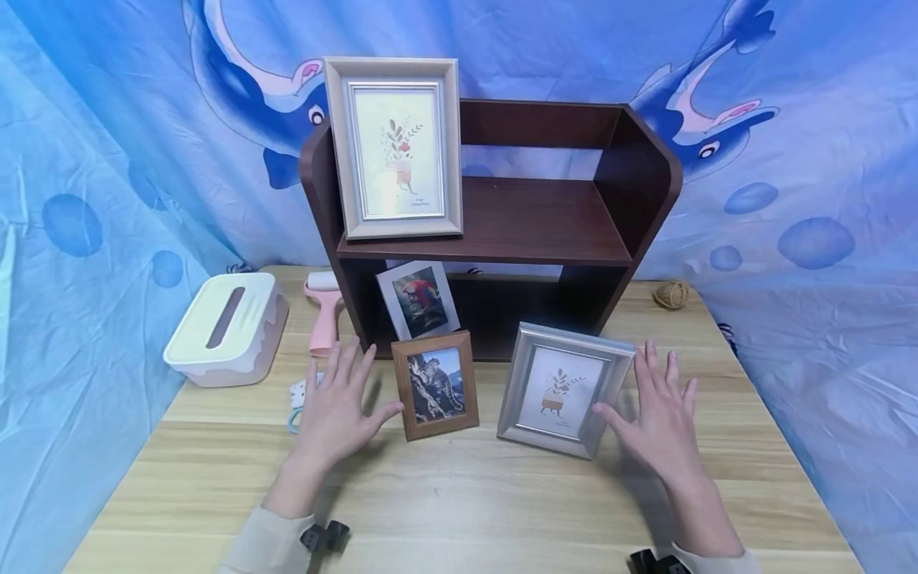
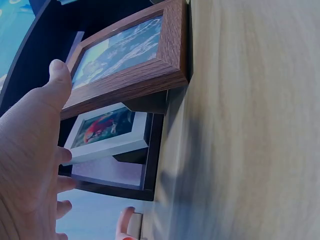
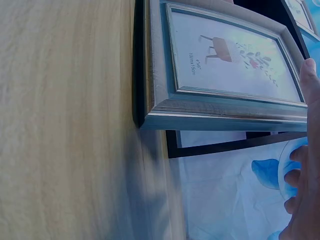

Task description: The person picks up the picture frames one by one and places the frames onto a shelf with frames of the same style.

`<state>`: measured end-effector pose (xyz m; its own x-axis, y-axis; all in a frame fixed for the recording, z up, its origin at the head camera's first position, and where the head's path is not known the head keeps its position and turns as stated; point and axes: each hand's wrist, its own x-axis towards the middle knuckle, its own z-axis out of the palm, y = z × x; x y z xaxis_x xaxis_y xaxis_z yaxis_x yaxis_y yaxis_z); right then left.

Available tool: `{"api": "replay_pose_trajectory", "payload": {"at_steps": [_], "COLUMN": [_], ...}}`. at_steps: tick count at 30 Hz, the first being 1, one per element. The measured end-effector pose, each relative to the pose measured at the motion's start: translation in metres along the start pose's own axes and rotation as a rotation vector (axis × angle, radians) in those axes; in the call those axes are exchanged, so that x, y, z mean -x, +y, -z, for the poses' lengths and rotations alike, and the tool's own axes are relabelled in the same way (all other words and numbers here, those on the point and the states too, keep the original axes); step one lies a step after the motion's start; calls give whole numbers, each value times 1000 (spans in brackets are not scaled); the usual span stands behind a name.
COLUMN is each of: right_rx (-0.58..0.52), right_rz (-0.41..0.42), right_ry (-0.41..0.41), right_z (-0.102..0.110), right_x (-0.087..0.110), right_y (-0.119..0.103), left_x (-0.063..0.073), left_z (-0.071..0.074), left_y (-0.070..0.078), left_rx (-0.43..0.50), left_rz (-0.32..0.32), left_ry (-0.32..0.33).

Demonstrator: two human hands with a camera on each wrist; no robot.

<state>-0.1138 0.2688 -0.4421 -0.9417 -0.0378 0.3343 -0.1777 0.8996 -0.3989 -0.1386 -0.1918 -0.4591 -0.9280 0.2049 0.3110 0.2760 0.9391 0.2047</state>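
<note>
My left hand (image 1: 333,418), fingers spread, has its thumb tip right at the left edge of a brown wooden picture frame (image 1: 403,383) holding a leopard-like animal photo. The right hand (image 1: 660,418) is also spread, its thumb overlapping the right edge of a silver picture frame (image 1: 511,391) with a plant print. Both frames stand tilted back on the table. Behind the brown one, a white picture frame (image 1: 390,291) with a parrot photo leans by the shelf's lower opening. Neither hand holds anything.
A dark brown two-tier shelf (image 1: 545,215) stands behind, with a larger beige picture frame (image 1: 452,159) on its upper left. On the left are a tissue box (image 1: 251,351), a pink lint roller (image 1: 326,319) and a blue-handled item (image 1: 294,418). A twine ball (image 1: 672,294) lies back right.
</note>
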Motion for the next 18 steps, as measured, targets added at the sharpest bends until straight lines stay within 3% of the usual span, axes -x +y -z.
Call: {"api": "replay_pose_trajectory", "payload": {"at_steps": [11, 14, 18], "right_rx": [-51, -123, -312], "right_rz": [30, 11, -39], "right_ry": [2, 21, 54], "right_z": [-5, -3, -1], "right_x": [4, 2, -1], "right_y": [4, 3, 2], "left_x": [3, -1, -14], "left_z": [-4, -4, -3], "left_y": [-2, -4, -8], "left_rx": [32, 86, 240], "left_rz": [32, 35, 31], "left_ry": [-6, 61, 244]}}
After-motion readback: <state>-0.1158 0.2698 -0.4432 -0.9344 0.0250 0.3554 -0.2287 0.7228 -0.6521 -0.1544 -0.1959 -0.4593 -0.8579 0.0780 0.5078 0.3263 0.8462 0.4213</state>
